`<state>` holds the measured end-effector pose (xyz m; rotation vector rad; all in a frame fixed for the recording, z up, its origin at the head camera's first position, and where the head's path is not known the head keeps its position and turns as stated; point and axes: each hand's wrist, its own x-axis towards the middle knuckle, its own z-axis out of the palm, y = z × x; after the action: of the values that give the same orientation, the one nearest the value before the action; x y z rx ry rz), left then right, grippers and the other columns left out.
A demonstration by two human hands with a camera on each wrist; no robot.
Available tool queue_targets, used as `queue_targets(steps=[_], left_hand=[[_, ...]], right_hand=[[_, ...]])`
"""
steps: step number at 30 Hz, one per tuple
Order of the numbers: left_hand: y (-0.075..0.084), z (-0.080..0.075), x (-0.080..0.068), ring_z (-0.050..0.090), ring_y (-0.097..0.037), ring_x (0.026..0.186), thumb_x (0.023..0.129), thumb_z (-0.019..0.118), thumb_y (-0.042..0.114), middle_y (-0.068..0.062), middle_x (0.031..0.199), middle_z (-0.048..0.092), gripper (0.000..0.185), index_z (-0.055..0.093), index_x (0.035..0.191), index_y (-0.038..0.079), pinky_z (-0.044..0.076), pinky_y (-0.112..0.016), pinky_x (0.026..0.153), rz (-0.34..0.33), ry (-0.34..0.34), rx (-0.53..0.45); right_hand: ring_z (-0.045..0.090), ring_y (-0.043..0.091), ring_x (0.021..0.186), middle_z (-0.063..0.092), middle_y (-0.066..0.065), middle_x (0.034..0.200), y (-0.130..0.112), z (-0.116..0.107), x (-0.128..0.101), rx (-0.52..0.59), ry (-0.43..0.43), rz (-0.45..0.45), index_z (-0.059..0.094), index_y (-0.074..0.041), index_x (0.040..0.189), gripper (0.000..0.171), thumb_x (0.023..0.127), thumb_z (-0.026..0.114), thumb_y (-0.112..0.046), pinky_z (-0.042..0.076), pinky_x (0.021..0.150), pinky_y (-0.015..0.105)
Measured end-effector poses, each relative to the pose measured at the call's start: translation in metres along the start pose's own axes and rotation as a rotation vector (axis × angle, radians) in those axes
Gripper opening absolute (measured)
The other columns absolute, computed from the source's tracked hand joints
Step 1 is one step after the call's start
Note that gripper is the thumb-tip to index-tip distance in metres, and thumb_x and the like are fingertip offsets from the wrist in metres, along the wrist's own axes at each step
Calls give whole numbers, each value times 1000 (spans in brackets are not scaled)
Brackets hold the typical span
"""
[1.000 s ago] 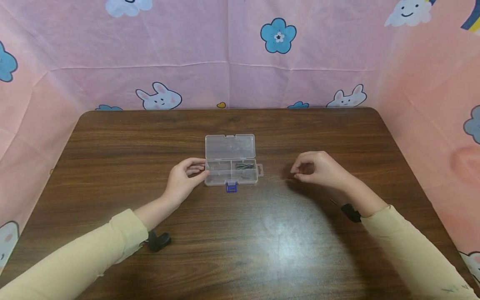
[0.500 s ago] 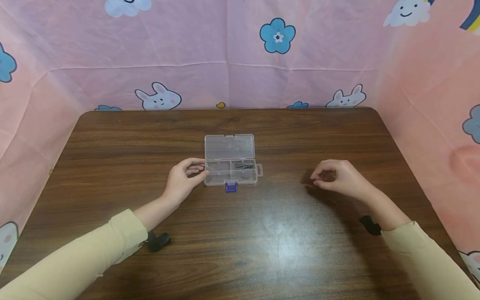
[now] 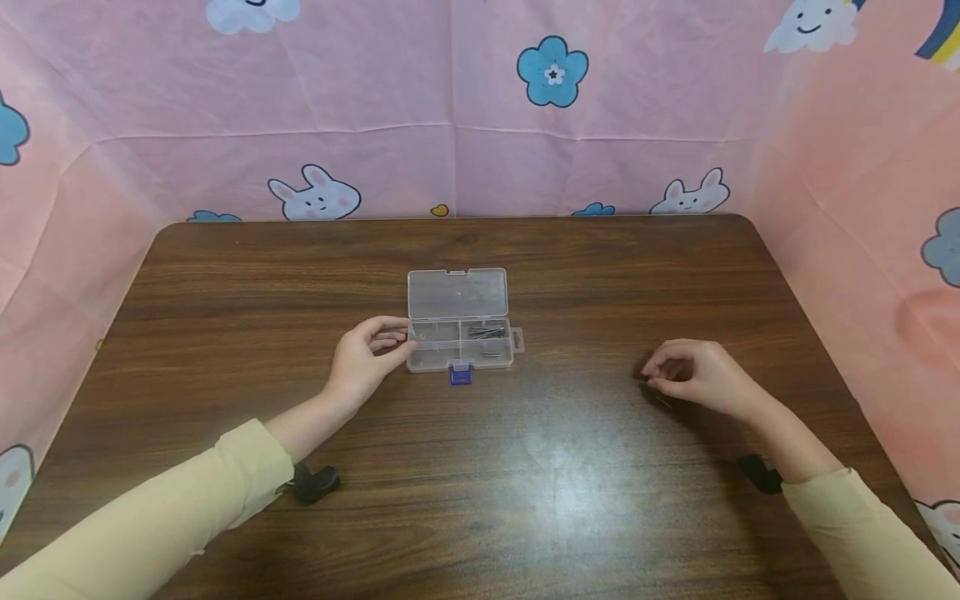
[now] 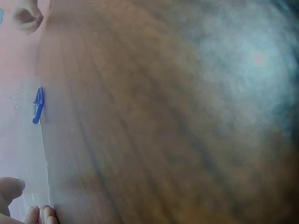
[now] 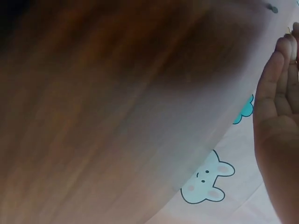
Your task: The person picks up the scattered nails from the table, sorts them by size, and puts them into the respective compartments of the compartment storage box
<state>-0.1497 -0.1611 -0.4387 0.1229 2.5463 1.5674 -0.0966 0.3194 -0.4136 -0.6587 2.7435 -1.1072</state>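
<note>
A small clear plastic box [image 3: 459, 343] lies mid-table with its lid [image 3: 457, 293] folded back and a blue latch [image 3: 461, 375] at the front. Several dark nails [image 3: 487, 332] lie in its right compartment. My left hand [image 3: 371, 354] grips the box's left end between thumb and fingers; the left wrist view shows its fingertips [image 4: 39, 214] at the box edge [image 4: 25, 154]. My right hand [image 3: 693, 379] hovers low at the right, fingers loosely curled, just above a thin loose nail [image 3: 664, 402] on the wood. Nothing shows between its fingers. The right wrist view shows only its palm [image 5: 278, 130].
The dark wooden table [image 3: 480, 500] is walled by pink cartoon cloth [image 3: 450, 108] at the back and both sides. Black wrist-camera mounts sit at my left cuff [image 3: 315, 482] and right cuff [image 3: 759, 473]. Both wrist views are blurred.
My right hand has moved right and toward me, away from the box, and lowered over the loose nail. The left hand and the box have stayed put.
</note>
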Motion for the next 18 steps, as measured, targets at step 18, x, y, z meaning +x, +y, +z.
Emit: queue_targets(steps=[18], left_hand=[[-1, 1, 1, 68, -37, 122, 100, 74, 8, -24, 133, 70, 37, 66, 134, -4, 55, -45, 113, 14, 7, 2]], right_hand=[[65, -4, 83, 77, -2, 95, 3, -4, -21, -37, -56, 82, 80, -11, 102, 24, 84, 87, 3, 61, 69, 21]])
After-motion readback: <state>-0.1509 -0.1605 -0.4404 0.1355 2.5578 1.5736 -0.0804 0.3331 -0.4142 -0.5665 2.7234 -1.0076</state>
